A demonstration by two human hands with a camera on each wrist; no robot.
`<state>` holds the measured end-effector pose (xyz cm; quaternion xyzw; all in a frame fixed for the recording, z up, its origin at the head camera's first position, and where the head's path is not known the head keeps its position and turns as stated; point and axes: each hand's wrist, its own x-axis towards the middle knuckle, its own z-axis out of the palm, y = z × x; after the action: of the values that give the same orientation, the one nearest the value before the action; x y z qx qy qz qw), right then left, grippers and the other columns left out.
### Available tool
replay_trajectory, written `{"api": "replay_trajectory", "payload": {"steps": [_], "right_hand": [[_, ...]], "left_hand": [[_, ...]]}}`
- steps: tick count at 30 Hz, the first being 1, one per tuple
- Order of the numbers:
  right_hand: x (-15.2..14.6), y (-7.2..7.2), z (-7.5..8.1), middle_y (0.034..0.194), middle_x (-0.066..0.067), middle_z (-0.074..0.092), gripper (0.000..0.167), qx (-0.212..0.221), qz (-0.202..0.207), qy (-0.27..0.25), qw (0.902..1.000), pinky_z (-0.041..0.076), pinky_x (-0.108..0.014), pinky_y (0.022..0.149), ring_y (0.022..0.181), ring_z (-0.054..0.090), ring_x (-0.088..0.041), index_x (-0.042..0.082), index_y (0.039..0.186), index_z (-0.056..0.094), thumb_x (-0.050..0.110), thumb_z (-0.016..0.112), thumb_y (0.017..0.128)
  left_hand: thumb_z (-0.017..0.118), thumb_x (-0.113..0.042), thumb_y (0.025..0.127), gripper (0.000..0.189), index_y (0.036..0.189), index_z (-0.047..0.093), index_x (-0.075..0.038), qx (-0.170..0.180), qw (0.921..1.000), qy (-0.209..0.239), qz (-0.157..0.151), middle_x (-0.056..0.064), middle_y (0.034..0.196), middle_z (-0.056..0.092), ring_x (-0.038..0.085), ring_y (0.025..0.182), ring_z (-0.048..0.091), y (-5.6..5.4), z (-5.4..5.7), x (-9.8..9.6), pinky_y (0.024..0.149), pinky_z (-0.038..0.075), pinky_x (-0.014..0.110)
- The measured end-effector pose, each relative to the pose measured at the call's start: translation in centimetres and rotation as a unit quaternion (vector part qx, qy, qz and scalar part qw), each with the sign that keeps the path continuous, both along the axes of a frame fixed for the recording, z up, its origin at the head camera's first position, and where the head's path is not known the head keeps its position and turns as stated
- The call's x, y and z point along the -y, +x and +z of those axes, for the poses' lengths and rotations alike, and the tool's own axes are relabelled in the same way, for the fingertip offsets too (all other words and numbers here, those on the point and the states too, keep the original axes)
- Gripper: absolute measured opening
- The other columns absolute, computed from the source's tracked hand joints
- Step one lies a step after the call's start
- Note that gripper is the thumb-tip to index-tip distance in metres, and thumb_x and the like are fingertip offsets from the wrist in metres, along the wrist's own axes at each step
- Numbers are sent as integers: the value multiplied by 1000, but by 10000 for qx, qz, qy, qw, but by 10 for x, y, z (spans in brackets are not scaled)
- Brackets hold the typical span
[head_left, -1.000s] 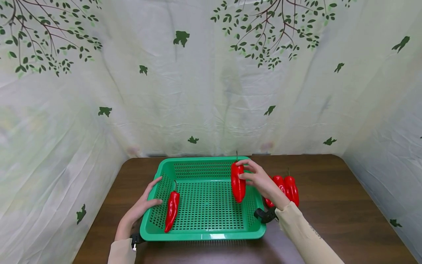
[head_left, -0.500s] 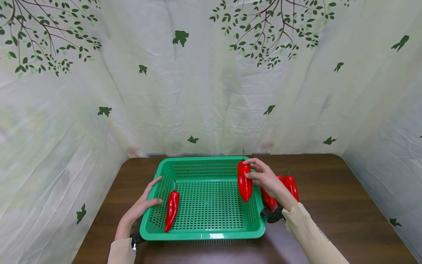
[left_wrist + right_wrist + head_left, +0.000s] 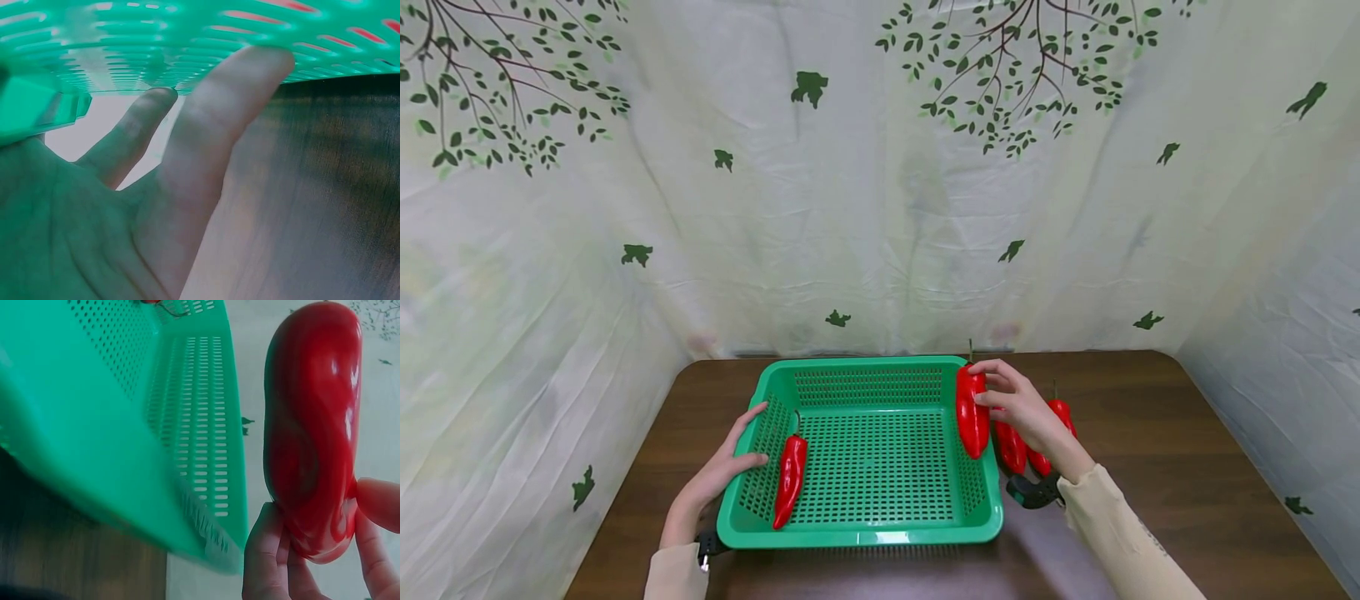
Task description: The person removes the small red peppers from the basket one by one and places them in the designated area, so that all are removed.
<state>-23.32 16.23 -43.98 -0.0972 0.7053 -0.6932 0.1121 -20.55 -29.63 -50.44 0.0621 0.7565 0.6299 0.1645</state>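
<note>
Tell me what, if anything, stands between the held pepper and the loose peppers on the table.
In the head view, the right hand itself lies between the held pepper and the loose peppers. The basket's right rim runs behind the held pepper; nothing else visible stands between.

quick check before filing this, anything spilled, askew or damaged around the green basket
Nothing stands out. The green basket looks intact, one red pepper lies inside, and the right hand grips a second pepper. No spill shows on the table. The peppers beside the basket are partly hidden.
</note>
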Motion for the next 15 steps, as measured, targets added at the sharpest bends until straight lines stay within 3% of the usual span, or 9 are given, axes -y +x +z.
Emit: {"api": "replay_trajectory", "payload": {"steps": [6,15], "right_hand": [[-9,1,-2,132,-22,44,41,29,-189,108,9998,51,-48,84,108,51,-33,3,129,44,3,57,90],[-24,4,-4,133,-24,42,40,-37,-294,186,9994,52,-39,82,106,52,-32,0,130,42,3,53,93]], "left_hand": [[54,-9,89,76,152,14,-28,5,10000,12,18,20,151,11,51,124,33,1,1,-1,79,52,52],[55,-10,89,77,152,14,-27,-28,10000,-48,44,21,150,11,51,125,32,2,3,-2,80,52,52]]}}
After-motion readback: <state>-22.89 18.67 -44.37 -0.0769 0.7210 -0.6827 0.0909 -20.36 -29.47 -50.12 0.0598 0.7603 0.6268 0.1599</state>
